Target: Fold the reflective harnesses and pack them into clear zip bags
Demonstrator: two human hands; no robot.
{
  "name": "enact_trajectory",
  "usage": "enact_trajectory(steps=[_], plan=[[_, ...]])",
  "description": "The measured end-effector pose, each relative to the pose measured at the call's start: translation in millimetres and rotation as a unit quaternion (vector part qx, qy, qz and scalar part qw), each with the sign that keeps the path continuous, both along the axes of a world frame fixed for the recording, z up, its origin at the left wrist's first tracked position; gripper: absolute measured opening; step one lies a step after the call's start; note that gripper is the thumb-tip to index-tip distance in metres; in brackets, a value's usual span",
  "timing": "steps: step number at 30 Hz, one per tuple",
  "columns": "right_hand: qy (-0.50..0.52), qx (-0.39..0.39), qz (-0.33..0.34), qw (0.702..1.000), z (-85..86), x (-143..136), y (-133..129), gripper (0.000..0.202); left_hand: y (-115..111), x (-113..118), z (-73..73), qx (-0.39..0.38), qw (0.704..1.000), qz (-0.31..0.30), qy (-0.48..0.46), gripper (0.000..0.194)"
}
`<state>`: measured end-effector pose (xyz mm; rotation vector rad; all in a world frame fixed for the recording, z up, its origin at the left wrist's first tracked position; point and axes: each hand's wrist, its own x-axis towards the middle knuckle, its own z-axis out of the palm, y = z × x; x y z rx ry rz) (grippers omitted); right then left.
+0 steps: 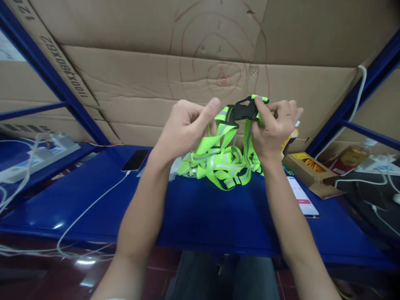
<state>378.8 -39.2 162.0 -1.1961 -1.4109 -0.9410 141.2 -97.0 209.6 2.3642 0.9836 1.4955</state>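
Observation:
Both my hands are raised over the blue table, with a black plastic side-release buckle [246,111] between them. Its two halves look joined. My right hand [271,125] pinches the buckle's right end, where a neon strap passes through. My left hand [190,127] has its fingers curled round the neon yellow-green reflective strap [223,132] left of the buckle, with the thumb sticking up. Below, the rest of the strap bundle [226,164], with grey reflective stripes and small black sliders, hangs and lies loosely piled on the table. Part of it hides behind my left hand.
A phone [135,160] on a white cable lies left on the blue table [215,216]. At right are a lit phone [302,198], an open cardboard box [314,171] and a bottle [354,156]. Behind stands a cardboard wall [140,79] with red rings. A power strip [40,160] is far left.

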Motion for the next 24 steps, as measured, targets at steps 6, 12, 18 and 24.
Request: enact_trajectory(steps=[6,12,18,24], plan=[[0.014,0.012,0.124,0.992,-4.5,-3.8,-4.6,0.045,22.7,4.5,-9.4,0.015,0.998,0.049,-0.047,0.044],[-0.016,-0.116,0.156,0.981,8.9,-8.2,-17.3,0.051,40.0,-2.7,-16.3,-0.125,0.988,-0.084,-0.040,0.048],[-0.044,-0.123,0.280,0.951,34.1,17.3,-29.6,0.065,57.1,-16.9,-17.8,0.043,0.998,0.041,-0.020,0.023],[-0.070,-0.362,0.343,0.864,34.1,30.4,-23.7,0.038,48.6,-1.6,-19.6,0.018,0.998,-0.035,0.047,0.035]])
